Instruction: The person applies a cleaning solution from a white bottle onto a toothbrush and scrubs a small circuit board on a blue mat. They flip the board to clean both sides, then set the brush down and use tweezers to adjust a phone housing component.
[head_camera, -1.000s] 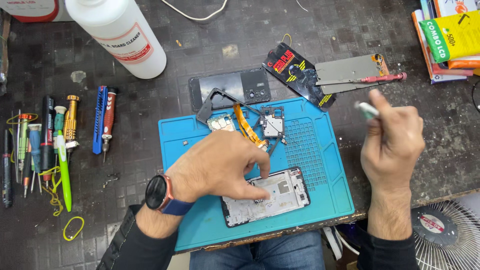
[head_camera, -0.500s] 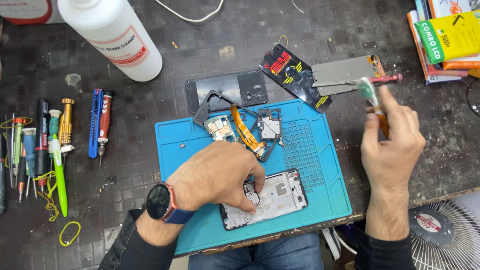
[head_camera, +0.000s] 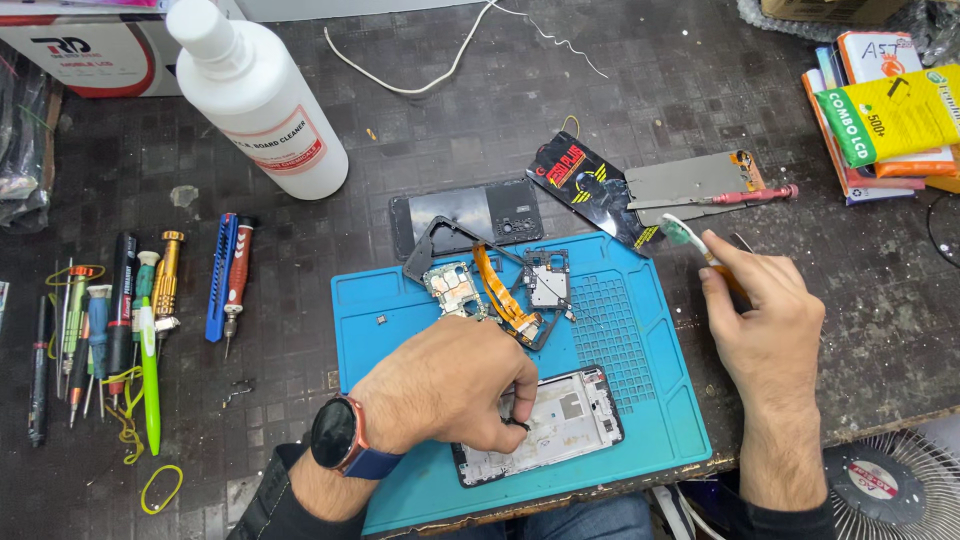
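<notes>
Phone frame (head_camera: 560, 425): lies at the near edge of the blue mat (head_camera: 650, 400). Left hand (head_camera: 450, 385): fingers pinched together over its left end, perhaps on 1 small part. Right hand (head_camera: 765, 320): closed around a green-tipped brush (head_camera: 685, 235), raised past the mat's right edge. Screwdrivers (head_camera: 150, 300): ranked far left. Bare tabletop between.

Work mat (head_camera: 650, 420) lies on the counter (head_camera: 700, 80), at its near edge. Phone frame (head_camera: 560, 420) rests on the mat's near part, under the left hand (head_camera: 450, 385). Circuit boards (head_camera: 500, 290) sit at the mat's far edge. Screwdrivers (head_camera: 130, 310) lie left of the mat; bottle (head_camera: 260, 100) stands far left. Right hand (head_camera: 765, 320) hovers right of the mat.
</notes>
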